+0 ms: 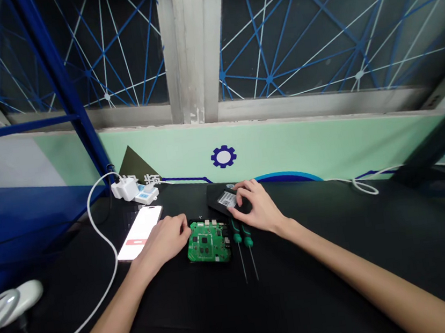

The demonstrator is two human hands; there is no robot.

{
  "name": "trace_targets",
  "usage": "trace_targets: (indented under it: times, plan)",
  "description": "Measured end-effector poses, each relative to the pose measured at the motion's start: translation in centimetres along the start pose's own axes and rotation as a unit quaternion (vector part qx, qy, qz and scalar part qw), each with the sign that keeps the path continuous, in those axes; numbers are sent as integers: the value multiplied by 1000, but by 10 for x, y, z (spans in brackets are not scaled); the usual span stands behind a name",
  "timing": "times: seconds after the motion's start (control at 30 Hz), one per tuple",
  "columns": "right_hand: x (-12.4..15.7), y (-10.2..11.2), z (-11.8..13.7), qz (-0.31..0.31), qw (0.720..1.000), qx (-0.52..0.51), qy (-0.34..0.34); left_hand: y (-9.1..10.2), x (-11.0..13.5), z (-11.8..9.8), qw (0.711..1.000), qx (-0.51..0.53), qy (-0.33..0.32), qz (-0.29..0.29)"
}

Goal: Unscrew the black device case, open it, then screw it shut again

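A green circuit board [208, 242], seated in a dark casing, lies flat on the black table. My left hand [171, 235] is closed at the board's upper left edge, fingers curled and fingertips partly hidden. Behind the board and to its right is a flat black cover [214, 193] with a white printed label. My right hand [258, 205] has its thumb and fingers bent around the cover's right side, hiding part of it. Two screwdrivers with green-and-black handles, the left screwdriver [236, 237] and the right screwdriver [248, 241], lie side by side just right of the board, shafts pointing toward me.
A phone [143, 233] with a lit screen lies left of my left hand. Behind it sits a white power strip [144, 193] with a plug, its white cable [90, 215] looping along the left side. A white device [22, 300] is at far left. Green wall and windows rise behind.
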State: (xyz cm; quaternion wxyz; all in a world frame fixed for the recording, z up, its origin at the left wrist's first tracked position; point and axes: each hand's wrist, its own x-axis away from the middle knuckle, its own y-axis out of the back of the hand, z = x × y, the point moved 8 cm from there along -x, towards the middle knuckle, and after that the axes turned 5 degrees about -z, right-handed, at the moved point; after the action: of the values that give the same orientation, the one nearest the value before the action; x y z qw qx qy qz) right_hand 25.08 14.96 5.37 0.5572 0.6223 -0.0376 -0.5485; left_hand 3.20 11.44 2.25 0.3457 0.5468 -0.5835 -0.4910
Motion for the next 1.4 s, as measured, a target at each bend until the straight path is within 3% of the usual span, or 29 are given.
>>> trace_targets:
  times: [0.1,0.3,0.67,0.93,1.4]
  plan:
    - [-3,1,21,33,996,-38,67,-1,0,0,1000,0,-8,2]
    - [-5,-20,59,232,965,-41,113,-3,1,-1,1000,-6,-13,11]
    - [-18,-50,72,402,908,99,61,-14,0,5,998,-30,-13,50]
    - [-26,-57,82,412,898,127,88,-16,0,7,998,-29,-15,61]
    - [-19,-51,63,338,937,-30,81,-17,0,9,997,5,-12,71]
